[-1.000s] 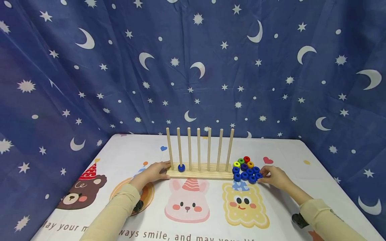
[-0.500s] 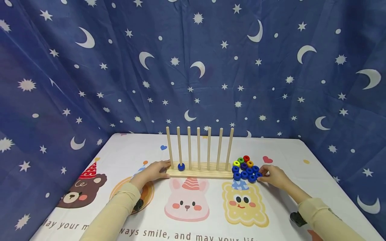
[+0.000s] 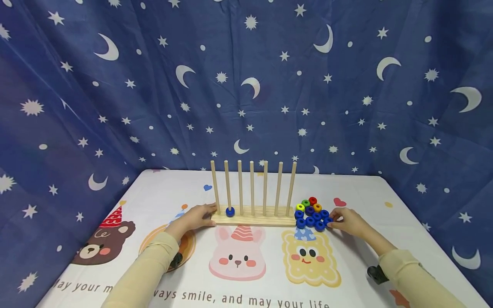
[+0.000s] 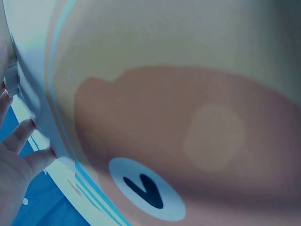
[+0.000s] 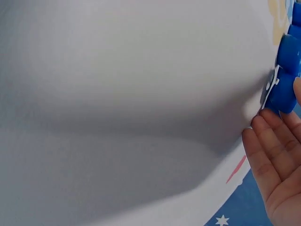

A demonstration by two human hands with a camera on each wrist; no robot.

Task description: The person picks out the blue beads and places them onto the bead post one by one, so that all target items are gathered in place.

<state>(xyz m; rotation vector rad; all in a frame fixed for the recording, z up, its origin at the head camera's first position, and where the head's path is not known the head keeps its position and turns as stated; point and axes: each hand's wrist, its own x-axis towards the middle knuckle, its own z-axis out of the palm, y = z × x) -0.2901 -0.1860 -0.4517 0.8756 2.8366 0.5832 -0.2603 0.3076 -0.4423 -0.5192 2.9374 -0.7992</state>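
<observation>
A wooden rack (image 3: 258,220) with a row of several upright pegs stands on the table. One blue ring bead (image 3: 230,212) sits at the foot of the second peg from the left. My left hand (image 3: 196,216) grips the rack's left end, thumb in front and fingers behind. Off the rack's right end lies a cluster of beads, mostly blue, with yellow (image 3: 300,207), green (image 3: 306,202), red (image 3: 313,200) and orange (image 3: 317,207) ones at the back. My right hand (image 3: 349,222) pinches the rightmost blue bead (image 5: 283,92) between thumb and fingers, at the cluster's edge.
A white cloth (image 3: 269,291) printed with cartoon figures and lettering covers the table. Behind it hangs a dark blue curtain (image 3: 215,94) with moons and stars. Dark devices, one of them the right wrist's camera (image 3: 377,274), sit under the sleeves.
The whole head view shifts slightly up and left. Both hands, the rack and the beads keep their places relative to each other.
</observation>
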